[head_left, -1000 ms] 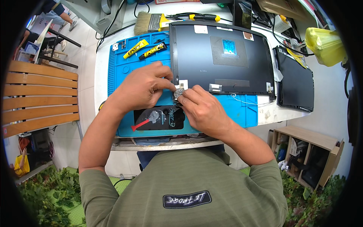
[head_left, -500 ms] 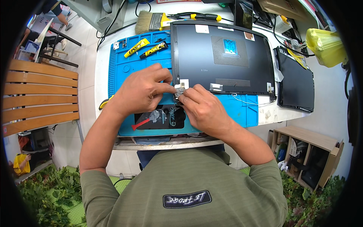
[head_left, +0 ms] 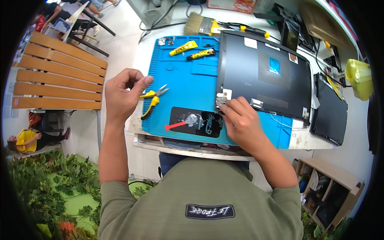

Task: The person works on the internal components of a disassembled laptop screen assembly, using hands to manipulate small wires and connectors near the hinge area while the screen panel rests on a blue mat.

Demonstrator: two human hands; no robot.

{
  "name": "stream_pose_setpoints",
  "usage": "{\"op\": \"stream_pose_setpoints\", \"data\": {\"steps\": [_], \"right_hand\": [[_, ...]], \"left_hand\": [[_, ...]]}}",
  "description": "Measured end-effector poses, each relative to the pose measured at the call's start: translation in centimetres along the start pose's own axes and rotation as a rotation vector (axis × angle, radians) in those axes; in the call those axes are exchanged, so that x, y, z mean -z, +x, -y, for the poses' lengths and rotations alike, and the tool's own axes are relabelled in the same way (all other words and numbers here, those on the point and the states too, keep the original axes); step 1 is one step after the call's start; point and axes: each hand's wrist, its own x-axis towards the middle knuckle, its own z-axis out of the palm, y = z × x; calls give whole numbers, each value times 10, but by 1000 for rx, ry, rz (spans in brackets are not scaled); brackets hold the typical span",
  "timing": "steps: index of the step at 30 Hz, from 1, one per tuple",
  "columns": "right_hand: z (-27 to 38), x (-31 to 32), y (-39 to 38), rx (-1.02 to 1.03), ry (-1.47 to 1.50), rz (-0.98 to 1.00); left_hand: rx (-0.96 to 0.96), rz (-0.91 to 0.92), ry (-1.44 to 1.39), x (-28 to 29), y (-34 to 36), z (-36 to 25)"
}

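Note:
A dark laptop lid lies inner face up on the blue work mat. At its near left corner sits a lump of grey putty-like paste. My right hand has its fingers pinched at that corner, just below the paste; the fingertips partly hide what they grip. My left hand is raised over the mat's left edge, fingers curled and thumb pointing right. Whether it holds anything small is hidden. Beside it lie yellow-and-black pliers, jaws apart. A black card carries grey paste and a red spatula.
Two yellow-and-black glue tubes and small metal parts lie on the mat's far side. Behind are a wide brush and a screwdriver. Another dark panel rests at right. A white cable trails near the lid.
My left hand has left the lid's corner and moved left, uncovering the pliers. My right hand stays at the corner. The whole view has shifted, so the table sits farther right.

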Motion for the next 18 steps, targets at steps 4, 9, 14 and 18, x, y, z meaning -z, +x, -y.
{"op": "stream_pose_setpoints", "data": {"steps": [4,9,14,18], "right_hand": [[1,-1,3,8,-21,-9],[2,3,3,6,-21,12],[0,2,1,3,-32,-4],[-1,1,0,6,-34,-21]], "left_hand": [[77,-15,-212,14,-20,7],[-112,277,-6,-1,-58,-7],[-223,310,275,-29,-82,-26],[-241,376,355,-25,-84,-32]]}}
